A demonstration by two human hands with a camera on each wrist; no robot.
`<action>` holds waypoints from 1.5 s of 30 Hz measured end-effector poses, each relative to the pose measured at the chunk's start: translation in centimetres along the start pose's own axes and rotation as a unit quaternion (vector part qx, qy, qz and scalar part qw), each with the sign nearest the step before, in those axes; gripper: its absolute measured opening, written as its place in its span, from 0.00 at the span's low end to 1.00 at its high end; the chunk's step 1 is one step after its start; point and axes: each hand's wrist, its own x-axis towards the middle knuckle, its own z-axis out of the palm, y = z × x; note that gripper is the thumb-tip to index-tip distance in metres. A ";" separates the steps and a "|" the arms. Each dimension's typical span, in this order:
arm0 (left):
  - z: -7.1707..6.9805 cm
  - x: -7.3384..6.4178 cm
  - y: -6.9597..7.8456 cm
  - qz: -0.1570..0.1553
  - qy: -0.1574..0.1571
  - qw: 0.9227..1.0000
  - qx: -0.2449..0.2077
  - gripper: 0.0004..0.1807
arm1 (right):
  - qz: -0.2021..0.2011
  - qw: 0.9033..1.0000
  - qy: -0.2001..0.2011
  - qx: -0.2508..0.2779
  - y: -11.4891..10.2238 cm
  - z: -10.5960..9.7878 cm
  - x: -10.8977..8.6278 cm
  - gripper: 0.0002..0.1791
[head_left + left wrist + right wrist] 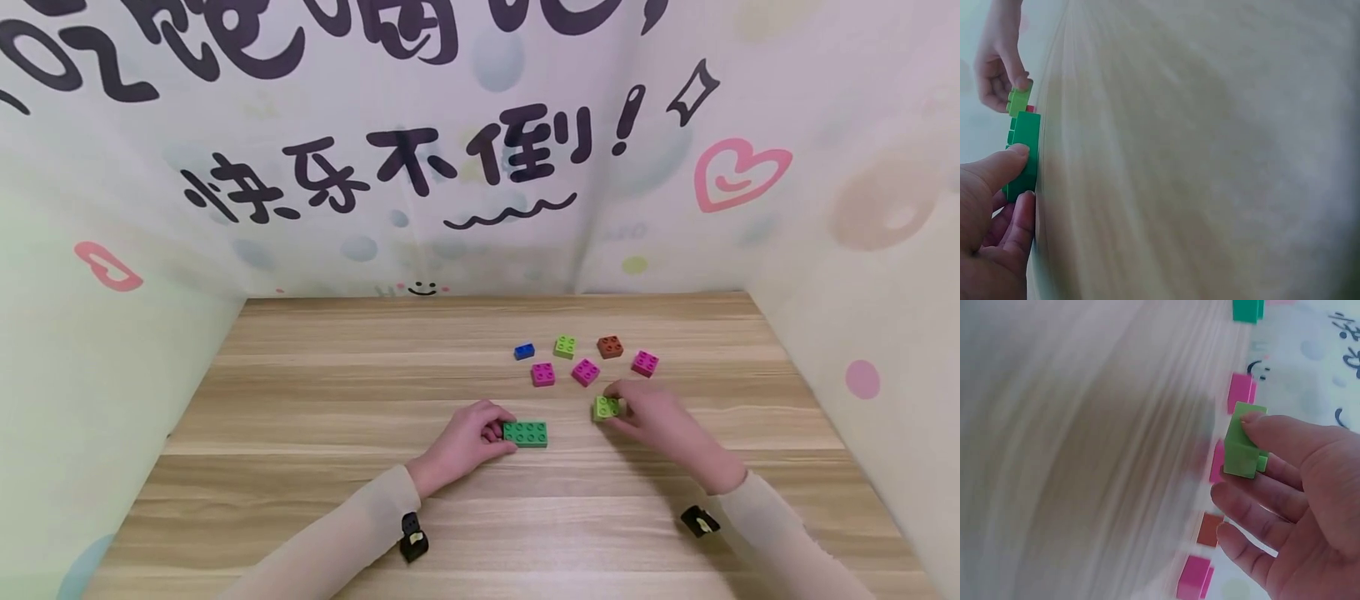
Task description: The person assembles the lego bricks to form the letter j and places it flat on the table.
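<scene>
My left hand [467, 442] pinches the left end of a dark green toy building brick [526, 434], two studs wide and longer than the others. In the left wrist view its thumb lies on one side of the green brick [1025, 153], fingers on the other. To the right, my right hand [656, 417] grips a light green square brick [606, 407] between thumb and fingers. The right wrist view shows the thumb on one side of that light green brick [1245, 440] and a fingertip under its other edge. A gap separates the two held bricks in the head view.
Behind the hands lie a blue brick [524, 352], another light green brick [566, 347], a brown-red brick [611, 347] and three magenta bricks, one [543, 374] leftmost, one [586, 372] central, one [645, 363] rightmost. A printed cloth [420, 250] hangs along the wooden table's [337, 375] back edge.
</scene>
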 end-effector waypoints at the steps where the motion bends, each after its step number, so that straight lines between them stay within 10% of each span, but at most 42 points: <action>1: 0.0 0.0 0.0 0.001 0.000 1.000 0.002 0.17 | 0.000 1.000 -0.004 0.006 -0.3 0.1 0.0 0.17; 20: 0.3 0.5 0.6 0.009 -0.006 1.000 0.010 0.16 | -0.025 0.992 -0.049 0.114 -3.8 1.5 0.7 0.19; 45: 0.5 0.5 0.5 0.019 -0.008 1.000 0.012 0.16 | -0.041 0.989 -0.078 0.120 -4.8 2.6 1.6 0.19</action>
